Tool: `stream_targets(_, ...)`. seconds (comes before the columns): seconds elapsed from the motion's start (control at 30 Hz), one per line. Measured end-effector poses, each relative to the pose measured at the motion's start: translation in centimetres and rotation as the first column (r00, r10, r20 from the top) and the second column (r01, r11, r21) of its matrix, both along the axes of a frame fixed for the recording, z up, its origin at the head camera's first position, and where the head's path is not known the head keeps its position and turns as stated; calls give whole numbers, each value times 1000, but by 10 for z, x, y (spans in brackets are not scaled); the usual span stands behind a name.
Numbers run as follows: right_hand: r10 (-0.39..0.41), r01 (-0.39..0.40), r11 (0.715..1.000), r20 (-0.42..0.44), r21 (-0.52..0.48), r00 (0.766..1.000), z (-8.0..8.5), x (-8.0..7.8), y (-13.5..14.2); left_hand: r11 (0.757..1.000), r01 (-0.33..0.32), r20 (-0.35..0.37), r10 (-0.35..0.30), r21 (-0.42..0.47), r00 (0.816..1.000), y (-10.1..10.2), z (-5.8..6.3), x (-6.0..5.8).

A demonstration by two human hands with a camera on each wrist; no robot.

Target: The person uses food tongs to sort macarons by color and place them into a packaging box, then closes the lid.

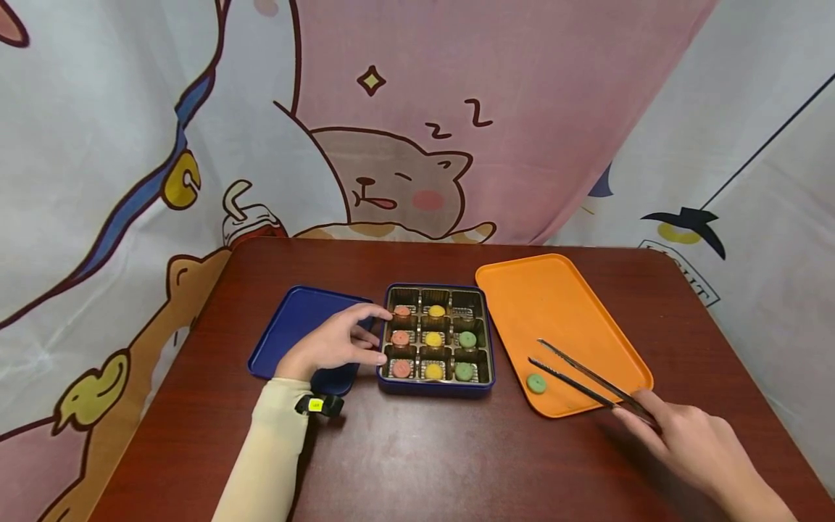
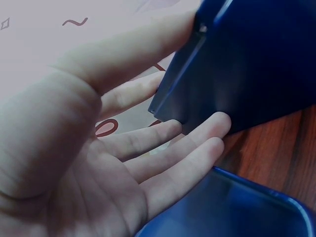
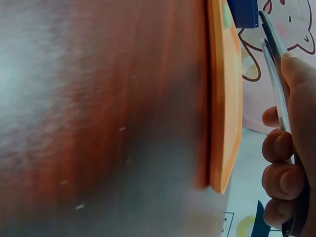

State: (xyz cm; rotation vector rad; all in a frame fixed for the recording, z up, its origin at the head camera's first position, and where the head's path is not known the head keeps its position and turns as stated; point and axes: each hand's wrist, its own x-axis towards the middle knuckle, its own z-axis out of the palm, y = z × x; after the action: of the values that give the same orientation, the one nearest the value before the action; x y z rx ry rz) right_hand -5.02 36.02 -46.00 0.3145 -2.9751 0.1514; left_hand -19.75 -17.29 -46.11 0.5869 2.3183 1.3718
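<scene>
A blue square box [image 1: 435, 390] with a clear divided liner holds cookie-like discs in three columns: pink [image 1: 401, 338], yellow [image 1: 433, 338] and green [image 1: 467, 339]. Its back right compartment shows only bare liner. My left hand [image 1: 339, 341] touches the box's left side, thumb at the front and forefinger farther back; in the left wrist view the other fingers [image 2: 182, 158] extend alongside it. My right hand [image 1: 694, 442] grips black tongs [image 1: 574, 383], their tips parted above the orange tray [image 1: 554, 304]. A green disc [image 1: 536, 383] lies near the tray's front left corner, just below the tips.
A blue tray-like lid [image 1: 306, 315] lies left of the box, partly under my left hand. All of this stands on a dark red-brown table [image 1: 417, 457]. A cartoon-printed cloth [image 1: 541, 109] hangs behind the table's far edge and at both sides.
</scene>
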Motion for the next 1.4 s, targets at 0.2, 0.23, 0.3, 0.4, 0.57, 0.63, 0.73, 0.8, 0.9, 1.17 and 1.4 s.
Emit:
stream_targets(0.2,-25,25,1000,115,5,993,-5,6,4,1000,0,-1,0,-1,1000,-1,-2,0)
stream_targets(0.23,-26,25,1000,129,11,991,-5,7,4,1000,1,0,-1,-1,1000,-1,-2,0)
stream_targets(0.3,-31,28,999,153,23,988,-7,7,4,1000,3,-1,-3,1,1000,-1,-2,0)
stream_targets(0.4,-35,30,999,172,37,984,-8,8,3,1000,3,-4,-3,4,1000,-1,-2,0)
stream_targets(0.57,-29,23,999,172,38,985,-10,9,3,1000,-1,-4,1,1,1000,-1,-1,0)
stream_targets(0.63,-25,18,999,166,39,986,-11,10,4,1000,0,-3,0,1,1000,-1,-2,0)
stream_targets(0.73,-23,16,999,161,41,987,-13,12,4,1000,1,0,-1,4,1000,-1,-2,0)
stream_targets(0.8,-25,18,999,169,44,985,-14,12,5,1000,2,1,-2,5,1000,-1,-2,0)
stream_targets(0.9,-27,19,999,179,46,983,-15,12,5,1000,3,4,-3,9,1000,-1,-2,0)
stream_targets(1.17,-9,1,999,135,53,991,-18,14,5,1000,8,-1,-8,7,1000,-1,-2,-1)
stream_targets(1.4,5,-11,999,108,53,994,-19,12,5,1000,5,-3,-5,7,1000,-1,-2,-1)
